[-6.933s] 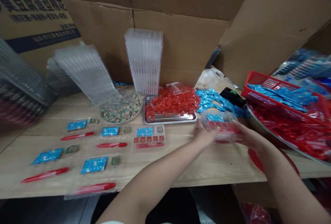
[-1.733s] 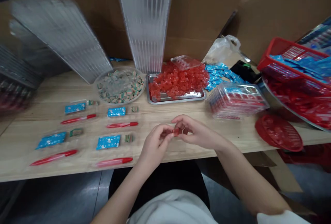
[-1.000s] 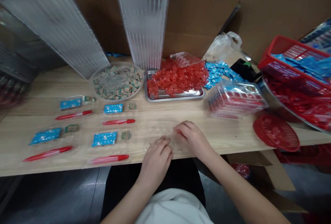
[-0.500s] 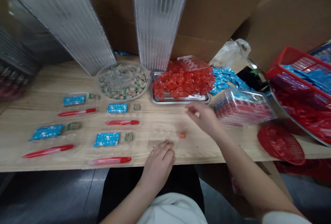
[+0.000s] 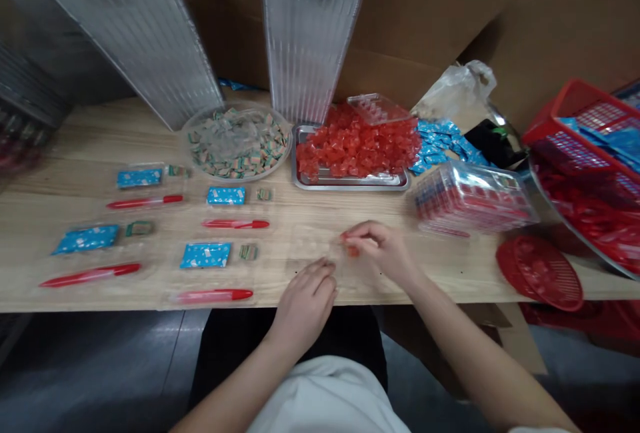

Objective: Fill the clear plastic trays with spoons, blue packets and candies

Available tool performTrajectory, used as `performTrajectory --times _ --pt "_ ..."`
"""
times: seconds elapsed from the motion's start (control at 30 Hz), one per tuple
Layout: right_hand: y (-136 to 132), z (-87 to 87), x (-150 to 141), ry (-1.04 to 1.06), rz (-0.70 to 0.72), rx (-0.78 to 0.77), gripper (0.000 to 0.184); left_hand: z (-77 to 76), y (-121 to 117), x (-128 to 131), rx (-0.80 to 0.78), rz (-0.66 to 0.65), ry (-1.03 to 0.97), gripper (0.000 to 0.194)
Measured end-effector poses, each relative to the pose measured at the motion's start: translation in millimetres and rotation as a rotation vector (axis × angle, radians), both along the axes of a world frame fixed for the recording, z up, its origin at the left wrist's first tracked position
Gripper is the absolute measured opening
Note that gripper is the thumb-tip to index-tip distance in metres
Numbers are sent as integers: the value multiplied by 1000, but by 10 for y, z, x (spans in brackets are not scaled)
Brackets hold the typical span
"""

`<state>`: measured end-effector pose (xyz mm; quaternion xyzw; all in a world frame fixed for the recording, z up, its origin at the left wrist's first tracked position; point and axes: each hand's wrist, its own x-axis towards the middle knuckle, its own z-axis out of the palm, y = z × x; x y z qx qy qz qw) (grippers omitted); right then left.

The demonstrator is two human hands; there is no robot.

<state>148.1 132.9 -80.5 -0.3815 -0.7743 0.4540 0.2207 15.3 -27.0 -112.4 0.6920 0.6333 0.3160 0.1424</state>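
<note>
A clear plastic tray [image 5: 313, 240] lies on the table in front of me, its outline faint against the wood. My left hand [image 5: 309, 292] bends over its near edge, fingers close together and holding it; the thumb is partly hidden. Above the tray's right part, my right hand [image 5: 385, 250] pinches a small red plastic piece [image 5: 344, 237] between thumb and fingertips. Another red piece [image 5: 353, 251] sits just below those fingers. Behind, a metal tray [image 5: 350, 186] carries a heap of similar red pieces [image 5: 357, 143].
At left, several clear trays hold blue packets [image 5: 205, 255], red pens [image 5: 215, 296] and small striped pieces [image 5: 248, 252]. A round tub [image 5: 285, 146] contains more striped pieces. Right are stacked filled cases [image 5: 473, 196], red baskets [image 5: 543, 273] and blue packets [image 5: 435, 143]. Tall clear stacks [image 5: 310, 33] stand behind.
My right hand has come from beside the metal tray toward me and left, over the clear tray, with a red piece now visible in its pinch. My left hand stays in place.
</note>
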Motion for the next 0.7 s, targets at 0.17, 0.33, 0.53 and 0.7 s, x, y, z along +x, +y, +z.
performTrajectory --times 0.17,0.33,0.53,0.7 --pt "-252 -219 39 -81 37 306 8 -8 -5 0 -13 -16 5 14" --pt "-207 -161 -16 -200 207 519 12 -6 -7 10 -11 0 28 14" --pt "22 127 -179 -367 433 567 9 17 3 8 0 -6 30 14" --pt "620 194 -876 -408 134 550 13 17 7 11 22 14 28 12"
